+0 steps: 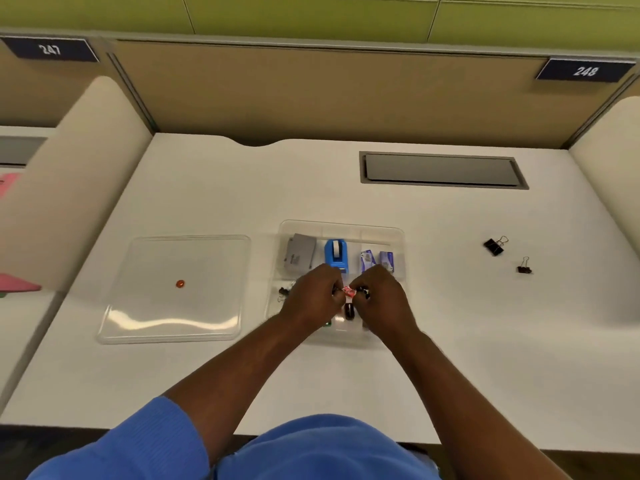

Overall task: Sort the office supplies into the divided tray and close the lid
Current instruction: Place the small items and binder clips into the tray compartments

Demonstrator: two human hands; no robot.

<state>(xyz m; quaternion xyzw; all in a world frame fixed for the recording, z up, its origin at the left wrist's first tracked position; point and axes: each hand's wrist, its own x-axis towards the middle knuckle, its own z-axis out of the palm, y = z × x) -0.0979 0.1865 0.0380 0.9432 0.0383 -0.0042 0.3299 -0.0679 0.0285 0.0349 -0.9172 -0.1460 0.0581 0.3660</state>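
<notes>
A clear divided tray sits mid-table. Its back compartments hold a grey box, a blue tape dispenser and two small blue-white boxes. My left hand and my right hand meet over the tray's front compartments, both pinching a small red item between their fingertips. A dark red item lies in the tray below it, and small binder clips lie at the tray's front left. The clear lid lies flat to the left, with a small orange thing on it.
Two black binder clips, a larger one and a smaller one, lie on the white table to the right. A grey recessed cable hatch is at the back. Beige dividers bound both sides.
</notes>
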